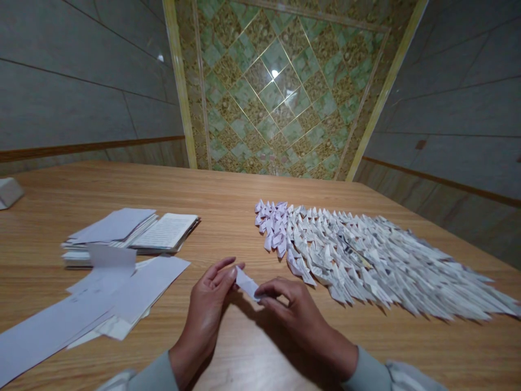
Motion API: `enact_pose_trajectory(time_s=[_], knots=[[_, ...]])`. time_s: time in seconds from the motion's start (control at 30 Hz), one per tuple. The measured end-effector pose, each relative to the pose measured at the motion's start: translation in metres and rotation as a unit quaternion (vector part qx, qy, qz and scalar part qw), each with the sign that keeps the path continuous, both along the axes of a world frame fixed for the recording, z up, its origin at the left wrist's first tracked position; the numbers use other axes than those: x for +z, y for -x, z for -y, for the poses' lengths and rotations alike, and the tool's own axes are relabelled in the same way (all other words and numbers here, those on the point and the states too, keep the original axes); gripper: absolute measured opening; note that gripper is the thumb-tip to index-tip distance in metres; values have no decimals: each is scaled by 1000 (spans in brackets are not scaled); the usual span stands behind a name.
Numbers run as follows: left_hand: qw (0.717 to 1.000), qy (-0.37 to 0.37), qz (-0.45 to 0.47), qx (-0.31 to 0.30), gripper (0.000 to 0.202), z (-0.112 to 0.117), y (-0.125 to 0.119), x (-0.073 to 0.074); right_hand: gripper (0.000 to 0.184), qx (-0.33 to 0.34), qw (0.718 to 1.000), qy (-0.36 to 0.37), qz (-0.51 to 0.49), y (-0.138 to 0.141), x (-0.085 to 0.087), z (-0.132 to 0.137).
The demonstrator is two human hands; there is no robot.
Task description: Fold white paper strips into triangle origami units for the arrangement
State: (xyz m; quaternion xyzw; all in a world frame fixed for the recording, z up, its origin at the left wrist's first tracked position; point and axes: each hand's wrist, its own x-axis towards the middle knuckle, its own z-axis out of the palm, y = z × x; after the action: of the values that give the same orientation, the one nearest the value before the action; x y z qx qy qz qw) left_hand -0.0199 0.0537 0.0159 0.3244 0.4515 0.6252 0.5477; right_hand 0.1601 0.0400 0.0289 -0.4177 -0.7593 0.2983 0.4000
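A small folded strip of pale paper (246,283) is held just above the wooden table between my two hands. My left hand (211,296) pinches its left end between thumb and fingers. At the other end, the thumb and fingertips of my right hand (291,307) close on the paper. To the right lie rows of small folded paper pieces (334,255) with pointed tips, lilac ones at the left end and printed white ones beyond. Loose paper sheets (150,285) are spread to the left of my left hand.
Stacked paper (118,225) and a printed pad of pages (165,231) sit at the left on the wooden table (220,217). A white box-like object (10,193) stands at the far left edge. Behind the table is a patterned green tile panel (277,98) between grey walls.
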Motion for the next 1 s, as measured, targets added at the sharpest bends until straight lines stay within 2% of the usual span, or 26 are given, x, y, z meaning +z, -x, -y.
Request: enact_pose_trajectory(time_s=[0.07,0.13,0.27,0.4,0.43,0.53,0.73,1.0], knots=[[999,-19,-20,40,53,-3,5,-1,19,3,997,-26,73,7,1,-13],[996,-22,-58,68,49,-5,9,-2,18,-11,994,-32,103,15,0,-29],[991,-3,-117,63,51,-2,10,-3,17,-64,980,-38,187,28,-7,-64],[990,-4,-132,57,52,-1,9,-2,13,-105,951,-35,287,33,-15,-91],[990,-4,-132,56,52,-1,8,-3,17,-112,944,-36,310,34,-16,-95],[990,-3,-129,50,53,-2,8,-4,30,-118,922,-50,365,34,-18,-105],[991,19,-123,50,57,-4,9,-8,29,-123,891,-103,425,34,-19,-114],[990,30,-132,46,58,-5,9,-10,23,-130,878,-131,442,29,-21,-118]])
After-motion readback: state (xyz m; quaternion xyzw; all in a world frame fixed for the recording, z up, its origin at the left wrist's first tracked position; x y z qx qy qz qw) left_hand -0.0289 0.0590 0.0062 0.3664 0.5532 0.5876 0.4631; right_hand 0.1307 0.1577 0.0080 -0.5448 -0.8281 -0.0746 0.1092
